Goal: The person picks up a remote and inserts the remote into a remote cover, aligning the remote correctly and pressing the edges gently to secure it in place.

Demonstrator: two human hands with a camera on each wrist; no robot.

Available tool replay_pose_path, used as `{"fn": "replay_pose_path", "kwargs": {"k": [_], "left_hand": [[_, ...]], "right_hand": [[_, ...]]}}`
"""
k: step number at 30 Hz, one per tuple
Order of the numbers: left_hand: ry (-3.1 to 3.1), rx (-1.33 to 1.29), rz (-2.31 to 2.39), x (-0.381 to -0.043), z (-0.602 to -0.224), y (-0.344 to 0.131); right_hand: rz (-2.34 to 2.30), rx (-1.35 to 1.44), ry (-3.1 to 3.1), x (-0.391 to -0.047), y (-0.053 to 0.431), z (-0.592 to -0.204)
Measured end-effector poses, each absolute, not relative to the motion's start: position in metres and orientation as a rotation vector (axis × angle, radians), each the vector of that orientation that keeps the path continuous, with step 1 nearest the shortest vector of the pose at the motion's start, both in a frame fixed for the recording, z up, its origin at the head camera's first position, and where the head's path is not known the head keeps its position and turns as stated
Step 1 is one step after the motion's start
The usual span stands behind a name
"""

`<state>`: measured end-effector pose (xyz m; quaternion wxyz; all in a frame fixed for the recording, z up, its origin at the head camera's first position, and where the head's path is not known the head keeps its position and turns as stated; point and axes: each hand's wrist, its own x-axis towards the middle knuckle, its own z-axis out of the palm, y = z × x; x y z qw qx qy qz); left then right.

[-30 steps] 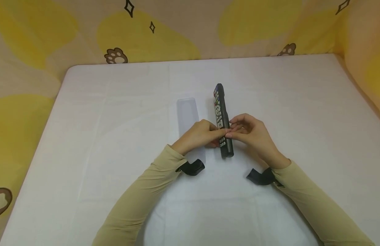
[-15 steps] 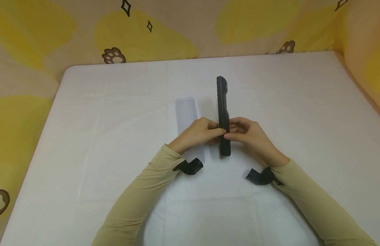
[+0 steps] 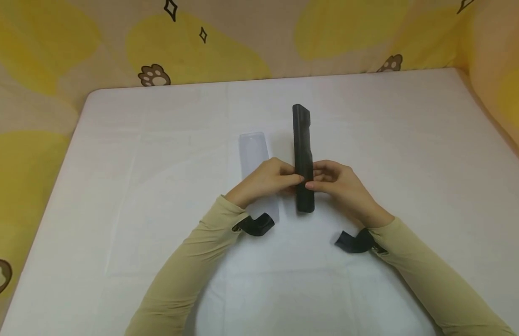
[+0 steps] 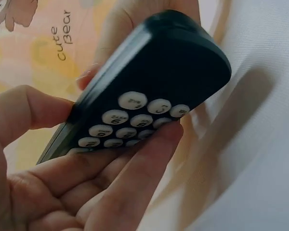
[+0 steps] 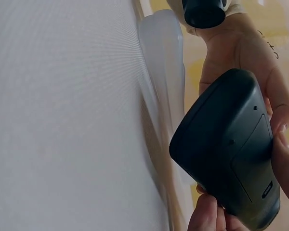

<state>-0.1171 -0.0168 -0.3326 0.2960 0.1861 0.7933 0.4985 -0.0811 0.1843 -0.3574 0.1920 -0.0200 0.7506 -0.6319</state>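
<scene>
Both hands hold a black remote control (image 3: 302, 144) on edge above the table, its long side facing up in the head view. My left hand (image 3: 267, 178) pinches it with the thumb on the upper edge and fingers against the keypad; white round buttons (image 4: 132, 100) show in the left wrist view. From the other side my right hand (image 3: 345, 185) grips it, thumb on the edge and fingers at the back. The right wrist view shows the back with its closed battery cover (image 5: 253, 159). A translucent remote cover (image 3: 253, 149) lies left of the remote, partly hidden by my left hand and wrist.
White cloth covers the table (image 3: 167, 154). A yellow patterned curtain (image 3: 225, 51) hangs behind the far edge and along both sides. Black wrist mounts (image 3: 257, 225) stick out below both sleeves, close over the tabletop.
The remote has rolled in my hands: its buttons faced left in the head view a second ago, and now its edge and part of the back show. Both hands have shifted slightly left.
</scene>
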Motion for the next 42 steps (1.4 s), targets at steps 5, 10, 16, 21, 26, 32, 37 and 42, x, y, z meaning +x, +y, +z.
{"fn": "replay_pose_path", "kwargs": {"k": [5, 10, 16, 21, 26, 32, 37, 42], "left_hand": [[2.036, 0.478, 1.389, -0.12, -0.329, -0.02], [2.004, 0.446, 1.422, -0.123, -0.327, -0.022], [2.082, 0.388, 1.406, -0.12, -0.337, -0.018], [2.162, 0.359, 1.348, -0.118, -0.347, -0.014], [2.177, 0.32, 1.333, -0.118, -0.348, -0.012], [2.179, 0.251, 1.321, -0.118, -0.348, -0.011], [2.157, 0.176, 1.374, -0.118, -0.35, -0.011], [2.174, 0.172, 1.374, -0.118, -0.351, -0.012]], "right_hand": [[-1.797, -0.027, 2.022, -0.083, 0.185, -0.354], [-1.738, -0.004, 2.054, -0.087, 0.187, -0.35], [-1.674, -0.01, 2.197, -0.087, 0.19, -0.36], [-1.6, 0.024, 2.287, -0.086, 0.189, -0.362], [-1.456, 0.047, 2.402, -0.086, 0.188, -0.358], [-1.38, 0.03, 2.473, -0.086, 0.186, -0.357], [-1.376, 0.03, 2.479, -0.086, 0.185, -0.358], [-1.374, 0.022, 2.482, -0.086, 0.186, -0.358]]}}
